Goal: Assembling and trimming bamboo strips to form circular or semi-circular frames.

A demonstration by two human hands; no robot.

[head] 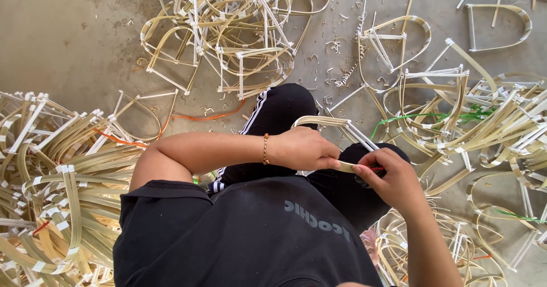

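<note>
Both hands, left hand [305,148] and right hand [388,178], pinch a bamboo frame [333,124].

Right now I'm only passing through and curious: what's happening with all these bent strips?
A person sits on the concrete floor, holding one bent bamboo-strip frame over their lap. The left hand pinches the strip's end while the right hand works at the same spot, something red showing between its fingers. Heaps of similar frames lie all around.
</note>
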